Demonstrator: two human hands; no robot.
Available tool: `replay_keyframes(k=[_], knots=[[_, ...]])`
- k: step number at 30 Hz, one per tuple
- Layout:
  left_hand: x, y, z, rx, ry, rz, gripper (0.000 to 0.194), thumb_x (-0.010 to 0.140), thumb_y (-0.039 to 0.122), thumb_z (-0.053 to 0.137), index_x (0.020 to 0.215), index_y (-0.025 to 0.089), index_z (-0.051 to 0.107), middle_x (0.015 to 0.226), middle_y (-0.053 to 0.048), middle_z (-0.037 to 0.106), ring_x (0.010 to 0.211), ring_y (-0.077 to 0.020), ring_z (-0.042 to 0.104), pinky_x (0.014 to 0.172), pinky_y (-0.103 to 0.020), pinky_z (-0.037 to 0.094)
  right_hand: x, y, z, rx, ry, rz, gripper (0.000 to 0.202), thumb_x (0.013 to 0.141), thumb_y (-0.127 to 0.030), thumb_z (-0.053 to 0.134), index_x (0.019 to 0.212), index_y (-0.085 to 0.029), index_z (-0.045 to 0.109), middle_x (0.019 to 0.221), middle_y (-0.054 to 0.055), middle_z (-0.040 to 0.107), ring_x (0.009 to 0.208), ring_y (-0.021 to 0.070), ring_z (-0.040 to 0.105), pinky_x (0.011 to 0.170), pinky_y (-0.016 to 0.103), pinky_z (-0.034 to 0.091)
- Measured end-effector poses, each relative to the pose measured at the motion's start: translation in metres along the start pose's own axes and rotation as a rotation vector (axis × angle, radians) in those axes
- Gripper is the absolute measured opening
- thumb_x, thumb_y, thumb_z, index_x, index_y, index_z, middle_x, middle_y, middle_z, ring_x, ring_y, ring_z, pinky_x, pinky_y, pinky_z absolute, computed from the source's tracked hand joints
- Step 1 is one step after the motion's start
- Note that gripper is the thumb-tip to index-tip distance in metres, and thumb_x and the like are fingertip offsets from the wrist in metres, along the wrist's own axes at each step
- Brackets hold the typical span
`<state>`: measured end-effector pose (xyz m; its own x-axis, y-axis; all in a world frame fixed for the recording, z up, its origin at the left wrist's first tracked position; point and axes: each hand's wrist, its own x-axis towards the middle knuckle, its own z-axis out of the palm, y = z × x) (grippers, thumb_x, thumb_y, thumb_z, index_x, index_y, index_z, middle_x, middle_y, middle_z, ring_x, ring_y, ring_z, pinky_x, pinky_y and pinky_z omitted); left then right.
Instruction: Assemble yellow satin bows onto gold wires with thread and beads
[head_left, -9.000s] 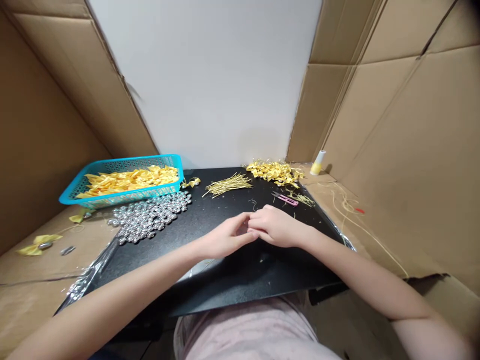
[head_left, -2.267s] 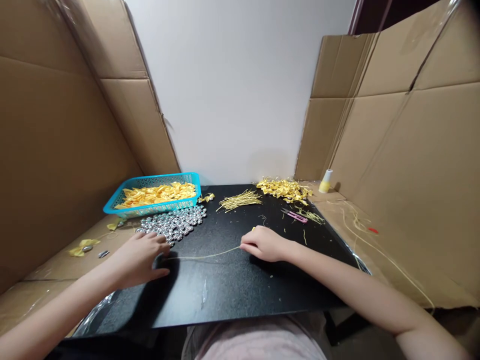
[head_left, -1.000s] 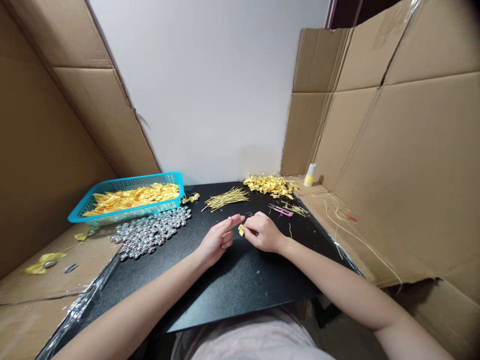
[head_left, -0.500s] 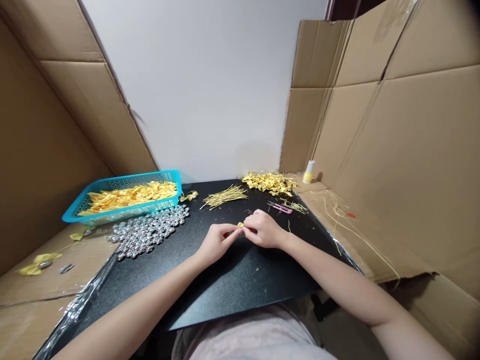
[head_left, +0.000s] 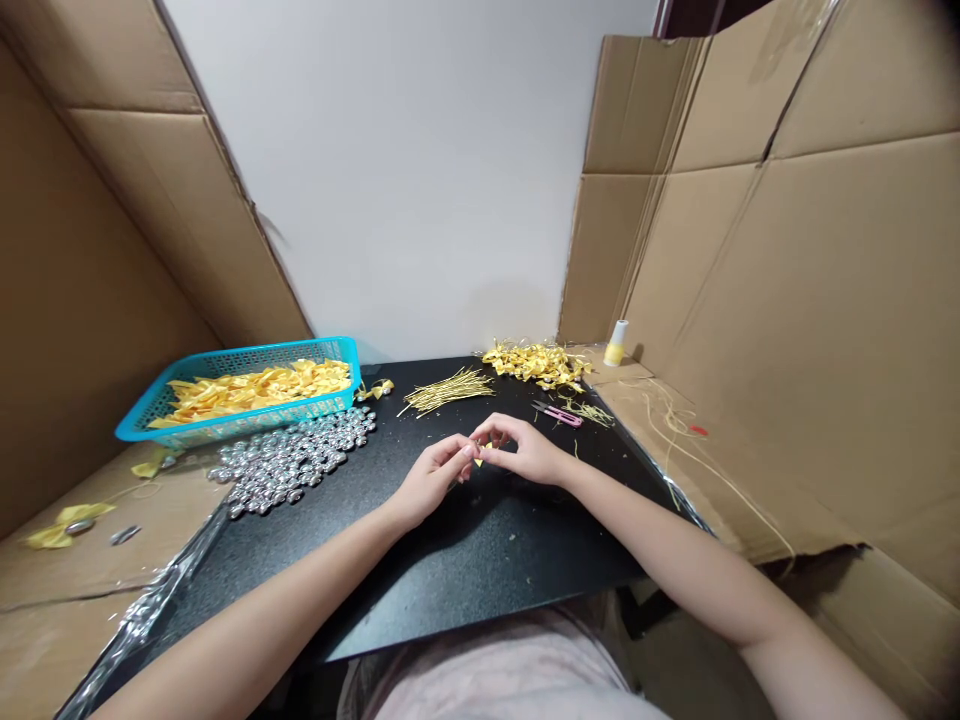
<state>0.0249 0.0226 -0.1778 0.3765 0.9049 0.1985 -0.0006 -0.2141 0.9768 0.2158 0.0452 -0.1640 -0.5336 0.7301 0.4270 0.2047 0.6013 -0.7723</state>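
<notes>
Above the black tabletop (head_left: 442, 570), the fingertips of my two hands meet around a small yellow ribbon bow (head_left: 480, 462). My left hand (head_left: 431, 482) pinches it from the left, thumb against fingers. From the right, my right hand (head_left: 525, 452) closes on it with thumb and curled fingers. Most of the bow is hidden by the fingers. Just beyond them lies a bundle of gold twist ties (head_left: 450, 390). Pink-handled thread snips (head_left: 561, 414) rest past my right hand, beside some yellow thread scraps (head_left: 592, 412).
A blue basket (head_left: 124, 430) of yellow bows stands at the left, behind many silver beads (head_left: 292, 465). A heap of yellow bows (head_left: 536, 365) lies at the back. A thread cone (head_left: 616, 345) stands at right. Cardboard walls (head_left: 825, 300) rise on both sides.
My fingers have shifted around the bow: the right hand's fingers now arch over to the left fingertips. Both hands stay together in nearly the same place. The view has shifted slightly.
</notes>
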Motion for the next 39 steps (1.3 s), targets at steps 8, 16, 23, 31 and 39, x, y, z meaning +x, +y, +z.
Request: replay_keyframes(k=[8, 16, 23, 31, 39], knots=[[-0.001, -0.004, 0.002, -0.177, 0.015, -0.082, 0.034, 0.079, 0.047, 0.067, 0.071, 0.015, 0.062, 0.064, 0.001, 0.053, 0.063, -0.0109, 0.043, 0.064, -0.023, 0.035, 0.0, 0.004, 0.007, 0.079, -0.066, 0.072, 0.011, 0.086, -0.028, 0.06, 0.084, -0.017, 0.056, 0.087, 0.0, 0.055, 0.076, 0.012, 0.051, 0.071, 0.026, 0.042], [0.0, -0.003, 0.009, -0.355, 0.087, -0.178, 0.029, 0.075, 0.041, 0.07, 0.07, 0.016, 0.057, 0.067, 0.001, 0.055, 0.062, -0.0104, 0.051, 0.064, -0.023, 0.042, 0.001, 0.004, 0.007, 0.008, -0.045, -0.019, 0.016, 0.087, -0.027, 0.058, 0.075, -0.018, 0.052, 0.083, 0.001, 0.051, 0.076, 0.0131, 0.048, 0.071, 0.027, 0.041], [0.001, -0.006, 0.009, -0.342, 0.12, -0.213, 0.028, 0.075, 0.04, 0.068, 0.069, 0.016, 0.056, 0.066, 0.001, 0.057, 0.058, -0.0105, 0.054, 0.062, -0.024, 0.044, -0.002, -0.004, 0.007, -0.122, -0.072, -0.132, 0.013, 0.088, -0.023, 0.056, 0.076, -0.018, 0.052, 0.083, 0.002, 0.051, 0.077, 0.0149, 0.049, 0.074, 0.029, 0.042], [0.0, -0.007, 0.005, -0.141, 0.128, -0.086, 0.034, 0.077, 0.048, 0.068, 0.07, 0.016, 0.061, 0.064, 0.0, 0.061, 0.061, -0.0122, 0.052, 0.063, -0.023, 0.039, -0.001, 0.003, 0.014, 0.01, 0.018, 0.072, 0.013, 0.085, -0.024, 0.059, 0.074, -0.018, 0.053, 0.076, -0.001, 0.055, 0.071, 0.013, 0.05, 0.068, 0.026, 0.041], [0.001, -0.011, 0.004, -0.054, 0.121, -0.03, 0.037, 0.082, 0.051, 0.062, 0.07, 0.017, 0.06, 0.063, 0.001, 0.056, 0.061, -0.0121, 0.048, 0.063, -0.023, 0.039, -0.001, 0.005, 0.022, 0.001, 0.122, 0.121, 0.01, 0.081, -0.021, 0.06, 0.073, -0.017, 0.055, 0.073, -0.001, 0.058, 0.069, 0.0122, 0.051, 0.067, 0.026, 0.041]])
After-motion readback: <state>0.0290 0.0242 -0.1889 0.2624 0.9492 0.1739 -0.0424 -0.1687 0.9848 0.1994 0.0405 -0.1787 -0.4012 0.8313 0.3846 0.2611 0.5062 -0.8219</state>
